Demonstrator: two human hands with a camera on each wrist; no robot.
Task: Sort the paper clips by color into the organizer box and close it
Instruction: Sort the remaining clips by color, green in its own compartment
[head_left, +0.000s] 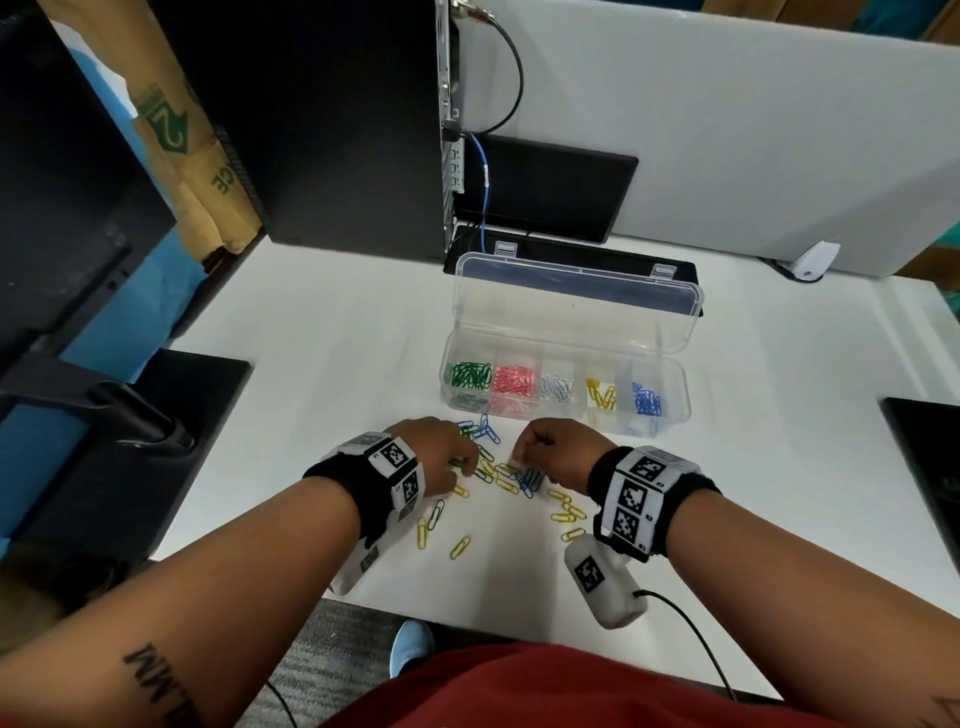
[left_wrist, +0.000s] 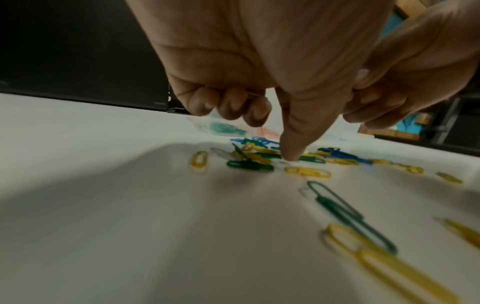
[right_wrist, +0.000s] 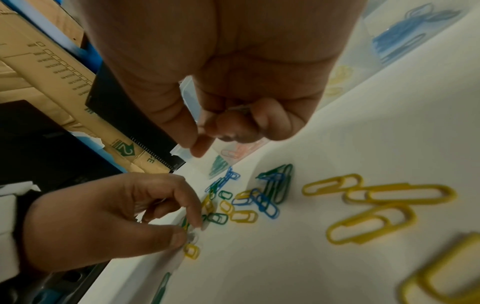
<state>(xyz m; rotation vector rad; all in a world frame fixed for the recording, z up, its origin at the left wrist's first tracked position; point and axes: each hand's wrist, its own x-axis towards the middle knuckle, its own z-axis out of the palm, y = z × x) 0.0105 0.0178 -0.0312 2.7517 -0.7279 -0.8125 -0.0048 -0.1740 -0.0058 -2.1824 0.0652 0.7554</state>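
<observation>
The left hand (head_left: 441, 457) pressed its index fingertip (left_wrist: 292, 152) down among the loose paper clips (head_left: 498, 478) on the white desk (head_left: 311, 332), its other fingers curled, while the right hand (head_left: 550, 449) hovered bunched, curled fingers apparently pinching pale clips. Beyond them stood the organizer box (head_left: 566, 395), lid open, its compartments partly filled by colour. Light, thin and slippery, the clips would likely need sliding, then pinching by the wire edges.
</observation>
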